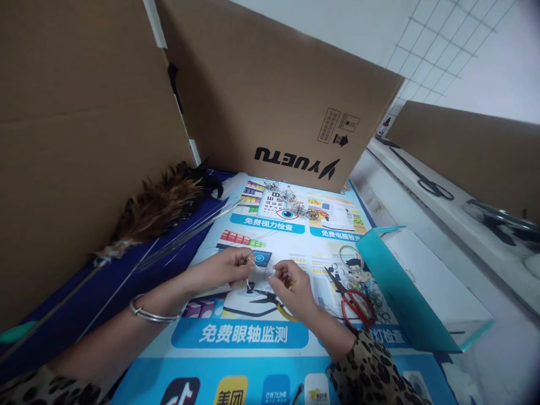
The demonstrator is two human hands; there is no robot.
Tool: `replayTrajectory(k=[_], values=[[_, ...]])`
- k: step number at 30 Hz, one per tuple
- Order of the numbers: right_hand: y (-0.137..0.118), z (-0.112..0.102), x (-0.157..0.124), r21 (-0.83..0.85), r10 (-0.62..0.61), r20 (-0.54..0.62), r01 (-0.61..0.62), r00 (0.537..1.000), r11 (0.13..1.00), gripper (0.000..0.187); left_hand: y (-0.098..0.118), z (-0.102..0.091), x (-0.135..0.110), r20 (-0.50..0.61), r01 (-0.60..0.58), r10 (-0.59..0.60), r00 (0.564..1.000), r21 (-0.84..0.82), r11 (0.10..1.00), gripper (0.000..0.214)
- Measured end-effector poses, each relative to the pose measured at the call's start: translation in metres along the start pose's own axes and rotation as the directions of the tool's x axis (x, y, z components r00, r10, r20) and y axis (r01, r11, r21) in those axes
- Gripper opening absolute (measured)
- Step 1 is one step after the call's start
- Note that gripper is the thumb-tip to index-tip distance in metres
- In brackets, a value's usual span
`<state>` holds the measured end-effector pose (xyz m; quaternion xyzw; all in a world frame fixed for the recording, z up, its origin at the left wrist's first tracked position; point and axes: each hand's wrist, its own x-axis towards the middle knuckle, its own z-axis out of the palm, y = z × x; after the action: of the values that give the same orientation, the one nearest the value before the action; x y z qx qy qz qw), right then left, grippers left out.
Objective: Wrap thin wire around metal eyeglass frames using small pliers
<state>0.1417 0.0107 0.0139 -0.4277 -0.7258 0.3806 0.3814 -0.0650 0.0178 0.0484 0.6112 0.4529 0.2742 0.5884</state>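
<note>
My left hand and my right hand meet over a printed poster on the table. Both pinch a thin silvery wire that runs between their fingertips. A silver bangle sits on my left wrist; my right sleeve has a leopard print. Just under my hands lie pliers with yellow handles. Red-handled scissors lie to the right of my right hand, next to small metal rings.
Tall cardboard boxes wall in the back and left. A brown feather duster and long thin rods lie at left. A teal box lid stands at right. Small wire ornaments sit near the far box.
</note>
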Motion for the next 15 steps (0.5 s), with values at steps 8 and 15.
replayTrajectory(k=[8,15], values=[[0.002,0.004,-0.002,-0.132,-0.040,-0.058,0.032,0.998,0.991,0.017,-0.008,-0.001,0.003,-0.001,-0.017,0.018,1.000,0.047,0.999,0.017],[0.006,0.004,0.001,-0.230,-0.120,-0.008,0.115,0.993,0.967,0.020,-0.011,0.003,0.003,-0.017,-0.017,0.020,1.000,0.159,0.987,0.012]])
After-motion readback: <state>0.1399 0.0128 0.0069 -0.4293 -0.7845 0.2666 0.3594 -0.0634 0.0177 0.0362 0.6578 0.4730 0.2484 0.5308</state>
